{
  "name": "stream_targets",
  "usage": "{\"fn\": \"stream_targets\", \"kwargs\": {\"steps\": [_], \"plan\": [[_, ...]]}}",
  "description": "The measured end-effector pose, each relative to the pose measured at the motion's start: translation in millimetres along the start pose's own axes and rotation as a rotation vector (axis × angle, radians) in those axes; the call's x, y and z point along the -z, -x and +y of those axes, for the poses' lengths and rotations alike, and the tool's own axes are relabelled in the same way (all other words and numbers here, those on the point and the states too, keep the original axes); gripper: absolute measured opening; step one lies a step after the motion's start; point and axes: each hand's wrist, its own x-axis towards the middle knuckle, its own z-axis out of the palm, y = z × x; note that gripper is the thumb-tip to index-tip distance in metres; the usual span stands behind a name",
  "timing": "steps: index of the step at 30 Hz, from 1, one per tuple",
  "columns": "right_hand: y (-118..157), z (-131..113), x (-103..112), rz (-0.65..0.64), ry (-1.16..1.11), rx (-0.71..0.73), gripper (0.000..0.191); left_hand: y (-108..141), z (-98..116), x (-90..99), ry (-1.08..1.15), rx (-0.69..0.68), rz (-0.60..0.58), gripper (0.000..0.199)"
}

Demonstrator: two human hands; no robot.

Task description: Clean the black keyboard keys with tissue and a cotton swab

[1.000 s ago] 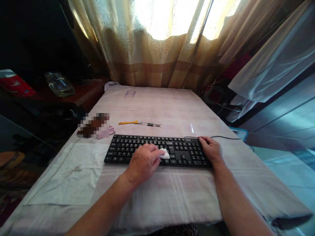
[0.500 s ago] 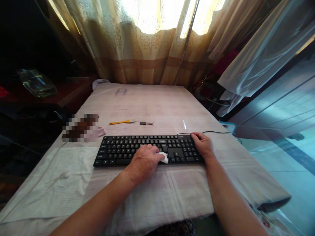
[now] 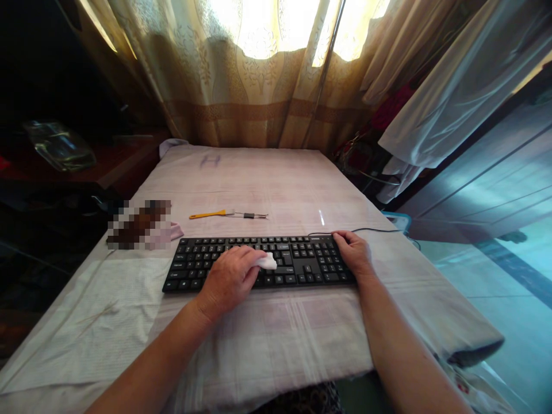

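A black keyboard [image 3: 308, 269] lies flat across the cloth-covered table, its long side toward me. Over the middle of its keys is my left hand [image 3: 233, 275], closed on a small white wad [image 3: 268, 261], which looks like tissue or cloth. The fingers of that hand cover part of the letter keys. My right hand [image 3: 352, 253] grips the keyboard's right end, with the thumb at the top right corner and the other fingers hidden. From the keyboard's back edge a thin black cable [image 3: 373, 229] runs off to the right.
Behind the keyboard lie a yellow-handled brush [image 3: 207, 215] and metal tweezers [image 3: 250, 215]. At left, a white cloth [image 3: 125, 316] carries thin sticks [image 3: 98, 311], near a pixelated item [image 3: 140, 224]. Curtains [image 3: 241, 103] hang beyond the table's far edge.
My left hand has moved left and slightly away from me over the keys, carrying the white wad. My right hand keeps its grip on the keyboard's end.
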Motion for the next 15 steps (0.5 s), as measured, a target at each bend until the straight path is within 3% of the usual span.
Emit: {"fn": "stream_targets", "kwargs": {"steps": [5,8,10,12,13,15], "plan": [[-1,0,0,0.035,0.027,0.047,0.038,14,-10,-1.4,-0.121,0.113,0.11,0.015],[-1,-12,10,0.089,0.055,0.087,0.034,23,-12,0.6,-0.084,0.189,0.174,0.01],[5,-31,19,0.145,0.074,0.171,0.028,28,-12,2.1,-0.026,0.253,0.246,0.008],[19,-58,26,0.226,0.106,0.406,0.023,32,-10,2.1,0.045,0.296,0.317,0.009],[30,-73,27,0.189,0.088,0.489,0.021,33,-8,1.3,0.082,0.308,0.343,0.009],[57,-103,23,-0.084,-0.033,0.579,0.021,35,-1,-1.7,0.154,0.309,0.368,0.009]]}}
